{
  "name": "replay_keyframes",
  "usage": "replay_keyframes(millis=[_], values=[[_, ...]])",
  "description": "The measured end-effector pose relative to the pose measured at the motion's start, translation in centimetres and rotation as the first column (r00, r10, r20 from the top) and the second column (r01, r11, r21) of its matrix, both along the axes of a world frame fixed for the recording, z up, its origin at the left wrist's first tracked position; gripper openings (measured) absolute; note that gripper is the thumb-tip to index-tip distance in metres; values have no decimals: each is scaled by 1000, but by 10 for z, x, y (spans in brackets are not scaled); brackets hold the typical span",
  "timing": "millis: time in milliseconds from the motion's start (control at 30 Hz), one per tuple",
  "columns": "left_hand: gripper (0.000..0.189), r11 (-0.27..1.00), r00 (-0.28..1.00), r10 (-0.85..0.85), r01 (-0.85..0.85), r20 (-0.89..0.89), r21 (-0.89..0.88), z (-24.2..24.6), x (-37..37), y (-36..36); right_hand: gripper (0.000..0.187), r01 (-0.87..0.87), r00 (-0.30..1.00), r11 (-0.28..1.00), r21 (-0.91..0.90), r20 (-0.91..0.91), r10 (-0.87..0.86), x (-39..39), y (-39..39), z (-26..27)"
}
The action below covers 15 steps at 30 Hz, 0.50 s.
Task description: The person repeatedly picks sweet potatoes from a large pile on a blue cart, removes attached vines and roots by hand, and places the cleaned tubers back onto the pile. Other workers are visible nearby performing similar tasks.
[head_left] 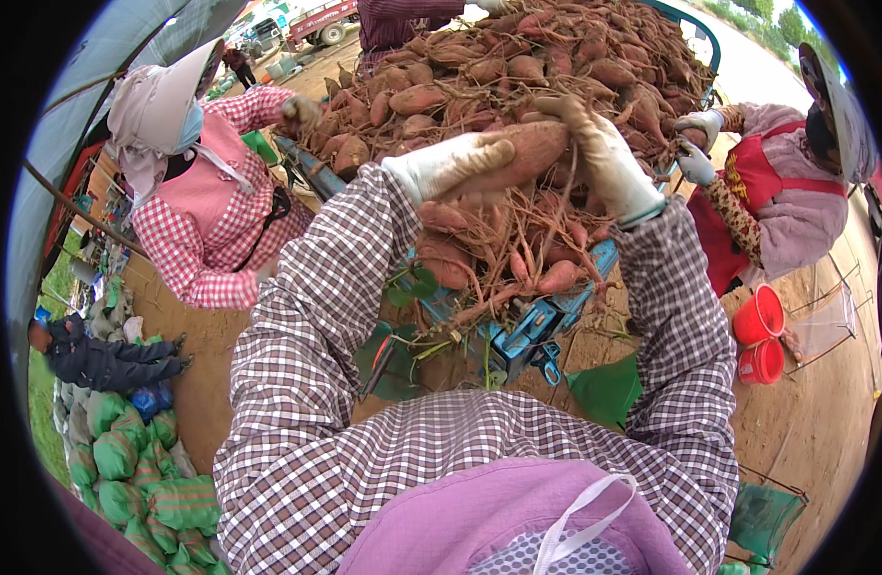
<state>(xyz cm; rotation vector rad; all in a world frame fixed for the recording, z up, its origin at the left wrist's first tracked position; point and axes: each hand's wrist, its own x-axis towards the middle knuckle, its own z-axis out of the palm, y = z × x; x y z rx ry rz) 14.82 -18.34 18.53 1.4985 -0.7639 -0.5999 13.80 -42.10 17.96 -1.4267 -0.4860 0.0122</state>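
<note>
A large reddish sweet potato [531, 152] lies slantwise between my two gloved hands, above the near end of a heap of sweet potatoes [477, 79]. My left hand [459, 164], slightly blurred, grips its left part with the thumb along the top. At its right end is my right hand [592, 144], fingers curved over the tip; that thumb is hidden. Both gloves are white with soil-stained fingers. Just below, smaller sweet potatoes on a tangle of stringy roots [502, 241] lie at the end of a blue metal cart frame [527, 334].
A person in red checks [211, 194] works at the heap's left, and a person in a red apron [764, 187] at its right holds a sweet potato. Another sleeve [405, 11] shows beyond. Red buckets [759, 316] stand right; filled green sacks [135, 460] lie left.
</note>
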Motion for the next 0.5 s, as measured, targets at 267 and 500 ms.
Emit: replay_keyframes(millis=[267, 500], values=[[85, 812, 940, 157, -297, 302, 502, -11, 10, 19, 32, 600, 800, 156, -785, 588, -120, 41, 15, -16], [100, 333, 503, 84, -828, 860, 452, 32, -19, 38, 90, 305, 949, 477, -824, 220, -227, -2, -42, 2]])
